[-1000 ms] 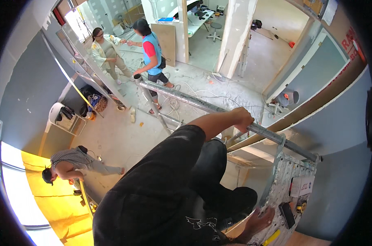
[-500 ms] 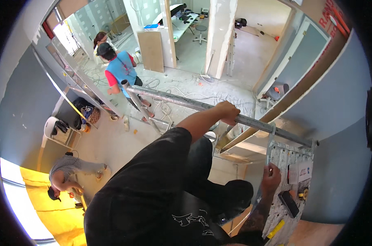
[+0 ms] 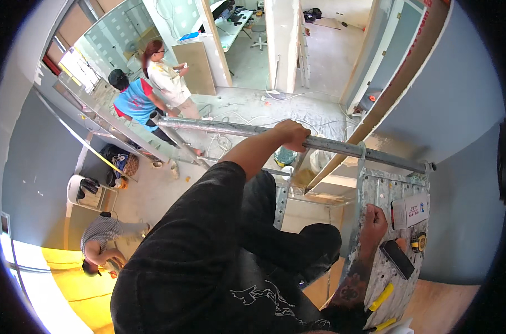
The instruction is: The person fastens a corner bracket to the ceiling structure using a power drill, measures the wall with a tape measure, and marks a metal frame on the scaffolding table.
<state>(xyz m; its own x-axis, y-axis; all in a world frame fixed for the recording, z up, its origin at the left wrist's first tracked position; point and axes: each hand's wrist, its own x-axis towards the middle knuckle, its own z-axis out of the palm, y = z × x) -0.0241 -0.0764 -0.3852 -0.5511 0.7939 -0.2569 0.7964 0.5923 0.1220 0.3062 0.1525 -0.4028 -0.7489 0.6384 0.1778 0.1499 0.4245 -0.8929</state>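
My left hand [image 3: 292, 135] is wrapped round a grey metal rail [image 3: 230, 127] of the scaffold. My right hand [image 3: 374, 222], fingers curled and pressed together, is just above the left edge of a perforated metal platform [image 3: 378, 192]; whatever it pinches is hidden or too small to name. Close to it on the platform are a white box [image 3: 410, 211], a black phone [image 3: 397, 259] and a yellow-and-black tape measure [image 3: 419, 242]. Nearer to me lie a yellow-handled tool [image 3: 381, 297] and a second yellow handle [image 3: 385, 324].
Beyond the rail, a person in a blue vest [image 3: 135, 100] and a person in a light shirt [image 3: 169, 80] stand on the floor. Lower left, another person [image 3: 99, 236] bends over. Cables [image 3: 222, 142] trail below, and a grey wall [image 3: 459, 222] flanks the platform.
My view has shifted a little. My left hand stays on the rail; my right hand has turned slightly, fingers still together. The person in the light shirt now stands in fuller view beside the blue-vested one.
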